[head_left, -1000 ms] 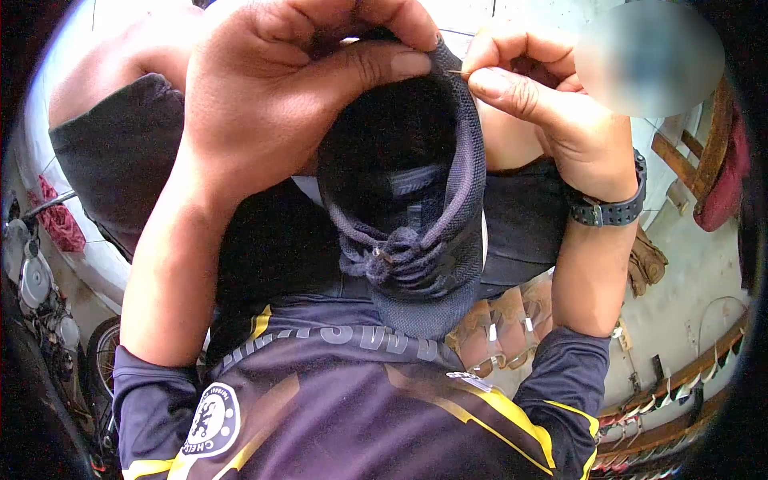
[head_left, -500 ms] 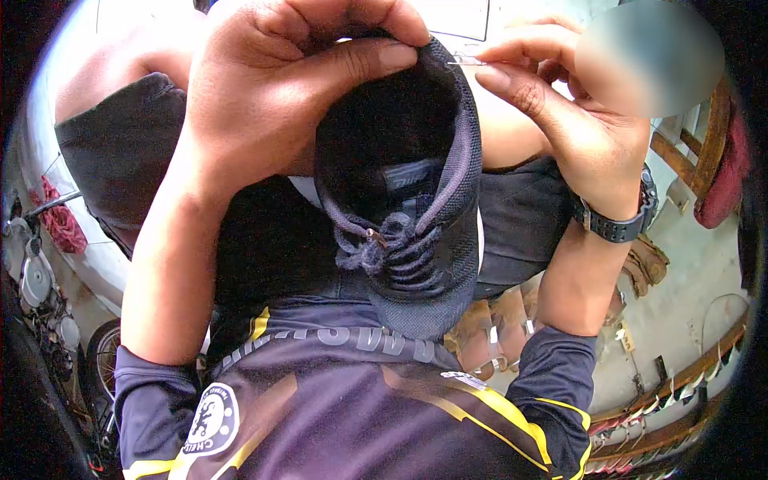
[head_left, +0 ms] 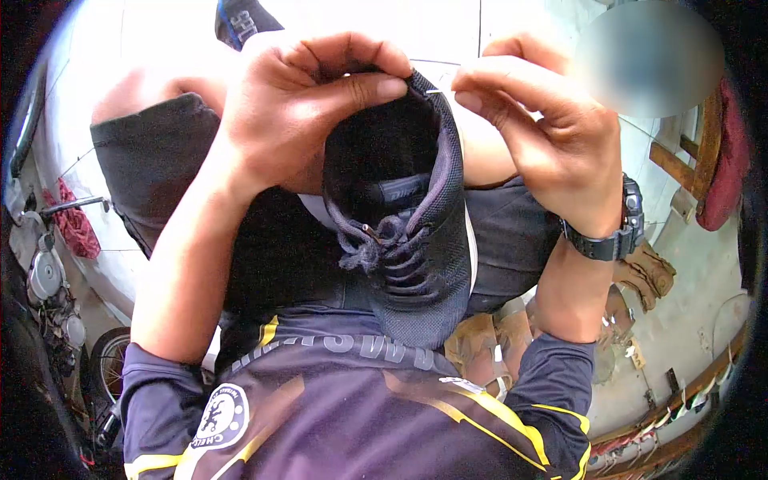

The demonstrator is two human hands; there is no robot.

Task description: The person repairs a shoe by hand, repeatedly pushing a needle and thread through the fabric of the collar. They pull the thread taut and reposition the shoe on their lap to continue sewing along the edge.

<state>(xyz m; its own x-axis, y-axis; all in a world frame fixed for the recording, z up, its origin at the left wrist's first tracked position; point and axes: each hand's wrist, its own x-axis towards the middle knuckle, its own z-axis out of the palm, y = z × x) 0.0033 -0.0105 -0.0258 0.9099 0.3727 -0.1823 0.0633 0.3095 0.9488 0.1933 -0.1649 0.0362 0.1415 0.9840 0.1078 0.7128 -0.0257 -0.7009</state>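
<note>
A black lace-up shoe (head_left: 460,232) rests in my lap, its opening facing up and its toe pointing toward my body. My left hand (head_left: 312,104) is closed on the back rim of the shoe, thumb and fingers pinching the collar. A short, thin, bright sliver (head_left: 433,91), perhaps a needle, sticks out at the collar's right edge. Just right of it, my right hand (head_left: 552,128) pinches thumb and forefinger together; what lies between them is too small to make out. Dark laces (head_left: 392,248) are tied in a knot over the tongue.
A wooden frame (head_left: 688,160) and a dark red cloth-like item (head_left: 724,160) stand at the right. Worn brown pieces (head_left: 648,272) lie on the floor, above a rack with several small items (head_left: 664,416). Motorbike parts (head_left: 52,276) and a wheel (head_left: 108,364) are at the left.
Both hands and the shoe sit slightly lower in view. My right fingertips, earlier on a thin shiny piece at the collar, now show a small gap from the bright sliver there.
</note>
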